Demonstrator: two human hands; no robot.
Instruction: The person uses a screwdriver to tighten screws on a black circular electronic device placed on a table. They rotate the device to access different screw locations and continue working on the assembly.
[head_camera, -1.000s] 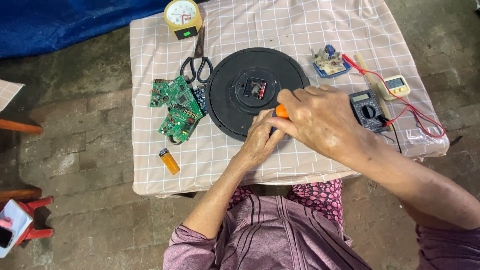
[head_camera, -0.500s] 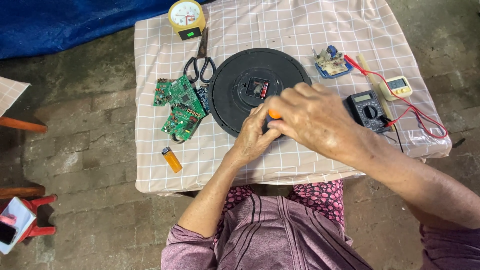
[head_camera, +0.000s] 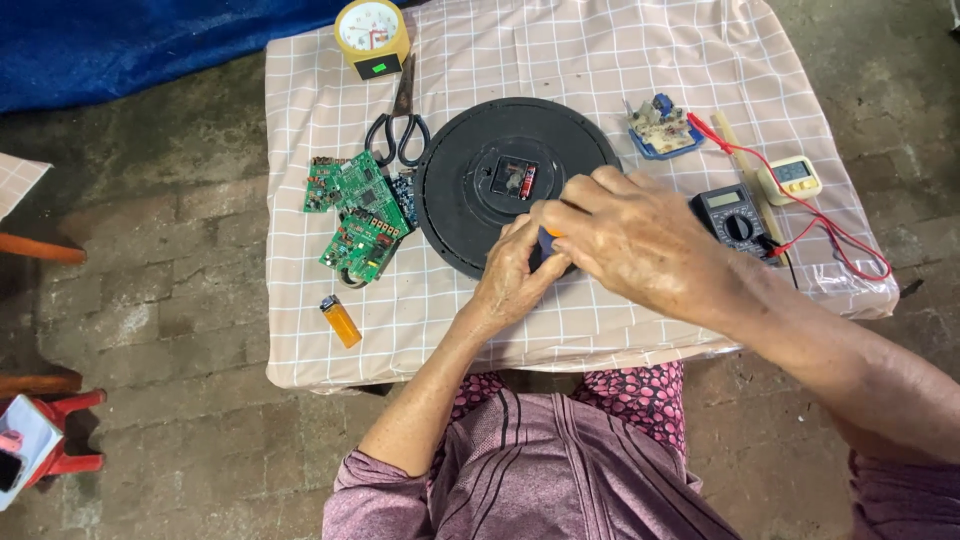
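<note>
Head view | our left hand (head_camera: 515, 275) and right hand (head_camera: 630, 240) are pressed together, pinching an orange-tipped tool (head_camera: 548, 236) | tool sits over the near rim of the round black clock back (head_camera: 470, 195) on the checked tablecloth (head_camera: 600, 60) | green circuit boards (head_camera: 358, 215) and scissors (head_camera: 400, 125) left; multimeter (head_camera: 733, 215) right

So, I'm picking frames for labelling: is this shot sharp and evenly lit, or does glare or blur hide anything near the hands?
Head view: soft, even daylight, no hard shadows or glare; the round black clock back and green circuit boards are sharp. The left hand and right hand look crisp, but they cover most of a small orange and dark tool. Slight wide-angle bending at the edges.
</note>
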